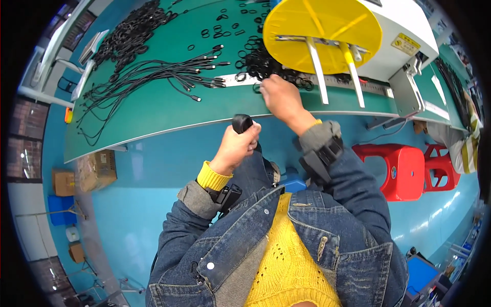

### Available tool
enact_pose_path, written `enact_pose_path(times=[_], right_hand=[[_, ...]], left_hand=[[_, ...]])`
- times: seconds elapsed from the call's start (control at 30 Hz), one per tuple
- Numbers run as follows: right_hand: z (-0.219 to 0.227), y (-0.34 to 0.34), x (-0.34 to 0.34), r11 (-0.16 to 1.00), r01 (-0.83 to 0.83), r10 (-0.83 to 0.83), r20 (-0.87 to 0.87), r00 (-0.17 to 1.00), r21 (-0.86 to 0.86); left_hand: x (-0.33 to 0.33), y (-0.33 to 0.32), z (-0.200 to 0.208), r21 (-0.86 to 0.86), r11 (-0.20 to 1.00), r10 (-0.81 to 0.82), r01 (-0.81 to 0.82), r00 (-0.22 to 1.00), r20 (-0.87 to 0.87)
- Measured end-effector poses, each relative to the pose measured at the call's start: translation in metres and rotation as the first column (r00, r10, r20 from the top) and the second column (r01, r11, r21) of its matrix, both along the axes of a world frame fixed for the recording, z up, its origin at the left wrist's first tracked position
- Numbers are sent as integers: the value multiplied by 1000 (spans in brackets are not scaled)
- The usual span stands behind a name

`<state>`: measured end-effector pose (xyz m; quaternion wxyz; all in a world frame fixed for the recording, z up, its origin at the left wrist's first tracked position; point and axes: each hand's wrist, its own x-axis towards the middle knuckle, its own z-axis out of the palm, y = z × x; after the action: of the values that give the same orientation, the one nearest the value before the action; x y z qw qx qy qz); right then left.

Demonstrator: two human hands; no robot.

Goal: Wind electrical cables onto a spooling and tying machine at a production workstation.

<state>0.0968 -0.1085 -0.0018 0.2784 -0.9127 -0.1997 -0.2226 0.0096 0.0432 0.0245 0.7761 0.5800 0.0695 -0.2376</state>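
My left hand, just off the near edge of the table, is wrapped round a black coiled cable; only its upper loop shows above the fingers. My right hand reaches over the table edge. Its bent fingertips are at the near side of a heap of small black rings, and whatever they pinch is too small and blurred to make out. Black cables with light metal plugs lie in a loose bundle to the left on the green table.
A yellow disc with white pegs on a white machine overhangs the heap. A metal ruler strip runs along the table. Black coils pile up far left. Red stools stand at right, cardboard boxes at left.
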Motion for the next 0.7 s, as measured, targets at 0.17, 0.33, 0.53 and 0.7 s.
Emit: enact_pose_path(times=[0.17, 0.33, 0.53, 0.7], right_hand=[[-2, 1, -8, 938, 7, -19, 33, 999, 345], [5, 19, -2, 991, 17, -20, 19, 1000, 130], [0, 9, -10, 789, -21, 145, -153, 977, 614], [-1, 2, -20, 695, -91, 236, -106, 966, 714]], left_hand=[[36, 5, 4, 51, 978, 196, -201, 976, 93], [48, -1, 4, -14, 943, 332, -333, 932, 149], [44, -2, 11, 10, 946, 322, -324, 942, 99], [63, -13, 6, -84, 977, 199, -196, 980, 22]])
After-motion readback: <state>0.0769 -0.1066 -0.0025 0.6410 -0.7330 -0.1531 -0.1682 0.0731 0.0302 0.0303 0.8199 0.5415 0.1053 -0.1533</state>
